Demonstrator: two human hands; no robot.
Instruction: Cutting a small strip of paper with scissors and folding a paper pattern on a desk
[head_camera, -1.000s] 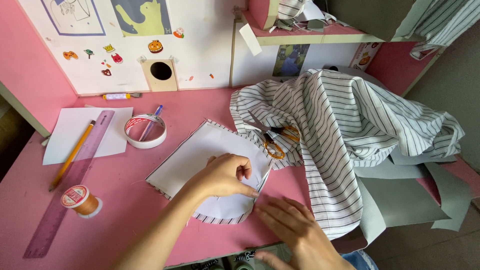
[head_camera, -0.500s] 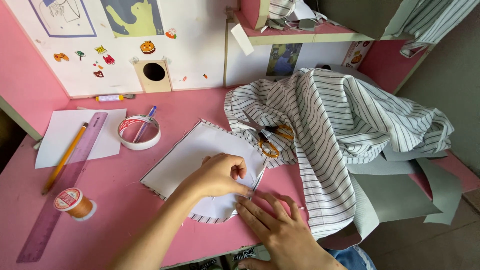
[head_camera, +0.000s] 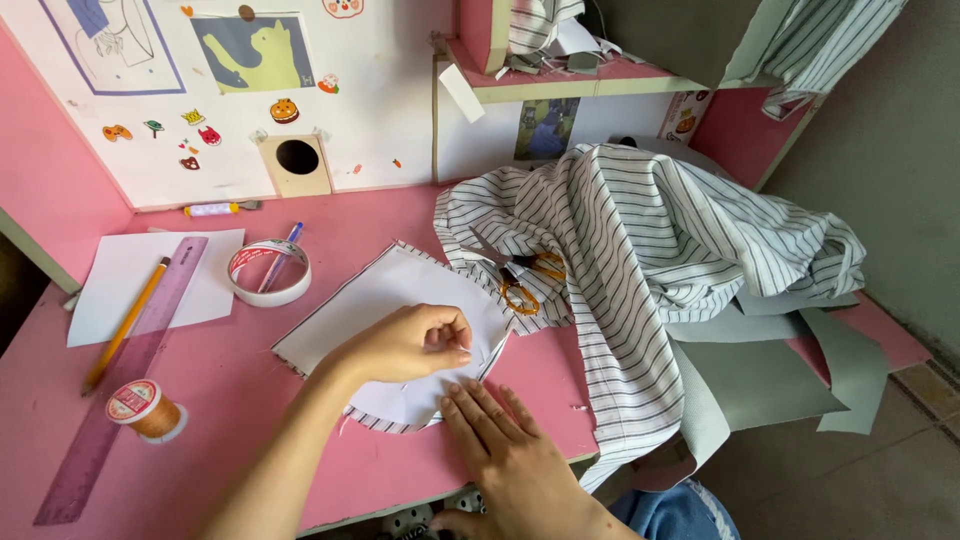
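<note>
Head view: two hands on a paper pattern, pink desk

Pink desk (head_camera: 250, 400), pink side wall left, white back panel (head_camera: 370, 90) far with stickers, drawings and a small box with a round hole (head_camera: 298, 160). A pink shelf (head_camera: 590, 75) sits far right with fabric scraps on it. Grey floor shows at right.

White pattern (head_camera: 400, 290) lies flat at desk centre on a striped piece whose edge peeks out around it. Left hand (head_camera: 405, 340) rests on the pattern's near-right part, fingers curled in, thumb and fingertips pinched together at the pattern edge; cannot tell what, if anything, sits in the pinch. Right hand (head_camera: 505, 450) lies flat, fingers spread and straight, pressing the pattern's near edge just below the left hand, holding nothing.

Just right of the pattern, scissors (head_camera: 520, 280) with orange handles lie on a big heap of striped cloth (head_camera: 660, 240) that covers the desk's right half and hangs over the near edge. Grey fabric pieces (head_camera: 760, 370) lie under it at right.

Left side: tape roll (head_camera: 268, 272) with a pen (head_camera: 280, 255) across it, white paper sheet (head_camera: 120, 275), pencil (head_camera: 128, 320), purple ruler (head_camera: 125, 375), orange thread spool (head_camera: 145, 408) near the left edge. A marker (head_camera: 215, 209) lies against the back panel. Blue jeans (head_camera: 675, 510) show at the bottom.
</note>
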